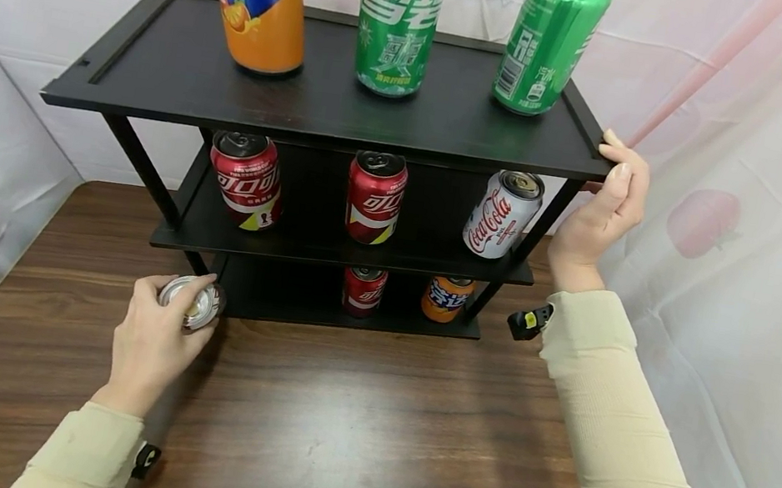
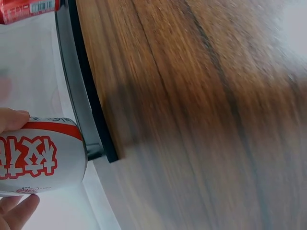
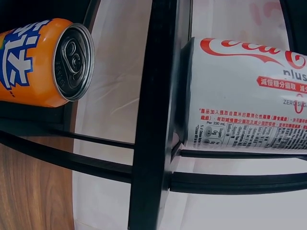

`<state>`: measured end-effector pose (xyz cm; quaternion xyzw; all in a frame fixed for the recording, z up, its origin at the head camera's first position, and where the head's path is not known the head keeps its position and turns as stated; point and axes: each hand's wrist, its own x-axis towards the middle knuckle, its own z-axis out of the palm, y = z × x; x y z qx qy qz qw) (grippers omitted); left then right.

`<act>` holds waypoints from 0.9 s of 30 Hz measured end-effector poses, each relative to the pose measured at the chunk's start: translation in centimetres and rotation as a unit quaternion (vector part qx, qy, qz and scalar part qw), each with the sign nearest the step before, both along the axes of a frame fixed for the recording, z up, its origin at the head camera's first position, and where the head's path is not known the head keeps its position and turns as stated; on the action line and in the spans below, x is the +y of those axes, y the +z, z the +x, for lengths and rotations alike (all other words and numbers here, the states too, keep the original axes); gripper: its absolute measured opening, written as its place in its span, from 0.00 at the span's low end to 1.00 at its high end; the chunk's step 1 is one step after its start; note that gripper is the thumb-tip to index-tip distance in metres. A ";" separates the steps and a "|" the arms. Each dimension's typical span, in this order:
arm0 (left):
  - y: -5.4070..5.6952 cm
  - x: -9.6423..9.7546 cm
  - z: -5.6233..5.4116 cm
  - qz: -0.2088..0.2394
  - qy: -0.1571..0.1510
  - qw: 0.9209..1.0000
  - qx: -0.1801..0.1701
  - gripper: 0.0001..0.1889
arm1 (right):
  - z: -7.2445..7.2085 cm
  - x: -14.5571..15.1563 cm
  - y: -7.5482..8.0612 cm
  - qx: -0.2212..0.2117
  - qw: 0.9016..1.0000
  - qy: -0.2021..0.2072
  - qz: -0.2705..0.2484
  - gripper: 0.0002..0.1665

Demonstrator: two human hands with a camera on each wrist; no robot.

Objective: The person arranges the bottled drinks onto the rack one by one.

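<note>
My left hand (image 1: pixel 153 335) grips a white can with red lettering (image 2: pixel 38 158), its silver end (image 1: pixel 203 306) facing up in the head view. This can is at the front left of the bottom shelf (image 1: pixel 275 311); whether it touches the shelf cannot be told. At the right front corner of the black three-tier rack (image 1: pixel 318 119), my right hand (image 1: pixel 605 204) holds the top shelf's edge. Nearest below that hand, a white Coca-Cola can (image 1: pixel 503 214) stands on the middle shelf. Beneath it, an orange soda can (image 1: pixel 445 298) stands on the bottom shelf.
The top shelf bears a taller orange can (image 1: pixel 263 6) and two green cans, one central (image 1: pixel 397 26) and one right (image 1: pixel 551 44). Red cola cans stand on the middle shelf, left (image 1: pixel 246 184) and centre (image 1: pixel 374 199), and bottom centre (image 1: pixel 363 290). A wooden table (image 1: pixel 363 434) lies in front.
</note>
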<state>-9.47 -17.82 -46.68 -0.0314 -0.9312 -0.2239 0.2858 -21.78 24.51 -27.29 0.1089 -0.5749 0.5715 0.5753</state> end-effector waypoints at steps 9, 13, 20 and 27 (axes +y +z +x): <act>0.3 1.2 -0.9 -0.003 -0.024 1.000 0.002 0.34 | -0.1 0.1 0.0 0.006 1.000 0.003 -0.007 0.23; 0.4 1.6 -1.3 -0.005 -0.032 0.999 -0.010 0.34 | -0.1 0.0 0.0 0.006 1.000 0.003 -0.008 0.23; 0.3 2.3 -2.5 -0.008 -0.050 0.998 -0.031 0.35 | -0.1 0.0 0.0 0.006 1.000 0.001 -0.006 0.23; -0.1 3.1 -3.7 -0.008 -0.064 0.997 -0.036 0.35 | -0.1 0.0 0.0 0.008 1.000 0.001 -0.004 0.24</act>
